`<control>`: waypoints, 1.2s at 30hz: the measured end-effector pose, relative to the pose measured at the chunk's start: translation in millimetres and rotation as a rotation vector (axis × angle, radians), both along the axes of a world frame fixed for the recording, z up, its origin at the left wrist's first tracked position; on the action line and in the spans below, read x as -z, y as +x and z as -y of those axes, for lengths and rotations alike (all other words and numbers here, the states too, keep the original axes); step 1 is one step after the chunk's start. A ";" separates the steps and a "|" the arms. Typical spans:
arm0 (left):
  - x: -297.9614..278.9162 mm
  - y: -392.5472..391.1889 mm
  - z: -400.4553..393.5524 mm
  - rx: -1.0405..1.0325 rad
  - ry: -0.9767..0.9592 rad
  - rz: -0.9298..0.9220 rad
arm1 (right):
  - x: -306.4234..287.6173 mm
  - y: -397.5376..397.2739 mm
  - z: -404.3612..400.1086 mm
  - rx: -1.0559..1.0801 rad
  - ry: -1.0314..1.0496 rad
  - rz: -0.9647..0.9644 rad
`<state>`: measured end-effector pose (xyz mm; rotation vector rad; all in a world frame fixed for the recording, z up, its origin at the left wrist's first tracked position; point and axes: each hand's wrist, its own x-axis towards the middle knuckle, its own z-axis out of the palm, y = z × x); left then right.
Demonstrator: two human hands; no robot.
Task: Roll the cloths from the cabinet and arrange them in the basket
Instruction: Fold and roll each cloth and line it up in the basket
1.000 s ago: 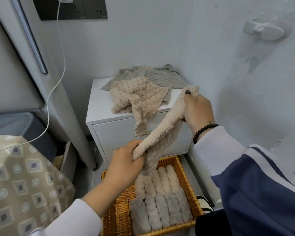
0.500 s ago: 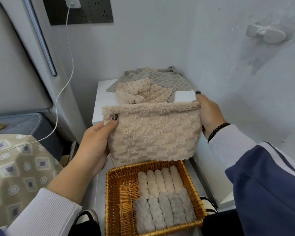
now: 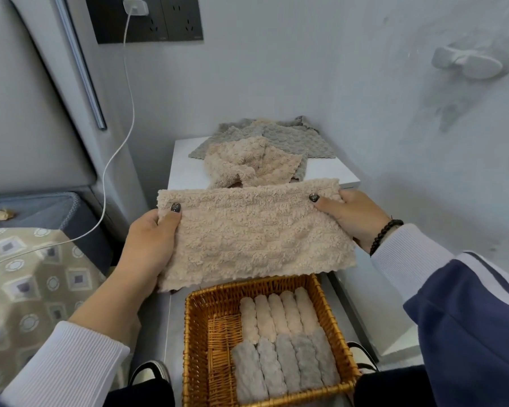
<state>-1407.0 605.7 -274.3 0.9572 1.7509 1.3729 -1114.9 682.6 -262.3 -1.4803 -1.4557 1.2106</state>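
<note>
Both hands pinch one beige fleece cloth (image 3: 252, 230) by its upper corners and hold it spread flat in the air: the left hand (image 3: 150, 245) has its thumb on the front of the top-left corner with its fingers behind, and the right hand (image 3: 354, 218) grips the top-right corner the same way, a black bead bracelet (image 3: 385, 235) at its wrist. Far left lies a patterned bedcover (image 3: 27, 277), crossed by a white charger cable (image 3: 121, 148) that runs up to the dark wall socket panel (image 3: 159, 19). Behind the held cloth, the white cabinet (image 3: 188, 168) carries a crumpled beige cloth (image 3: 247, 163) at its front edge, lying on grey cloths (image 3: 294, 139) toward the back edge. Below the held cloth, the wicker basket (image 3: 200, 348) holds a far row of rolled beige cloths (image 3: 276, 315) and a near row of rolled grey cloths (image 3: 282, 368), packed against its right side, its left side showing bare weave. A white hook (image 3: 465, 61) sits on the right wall.
</note>
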 end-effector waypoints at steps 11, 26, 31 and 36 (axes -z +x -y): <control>1.5 18.9 4.5 0.114 0.049 -0.055 | 5.7 -17.4 3.1 0.129 0.354 0.379; 6.6 58.3 10.1 0.356 0.165 0.066 | 5.0 -72.7 51.8 -0.139 0.525 0.327; 5.8 63.8 8.8 0.396 0.159 0.106 | 7.3 -80.3 50.7 -0.190 0.519 0.248; 5.8 58.9 9.5 0.390 0.118 0.160 | 1.2 -83.9 55.7 -0.366 0.411 0.155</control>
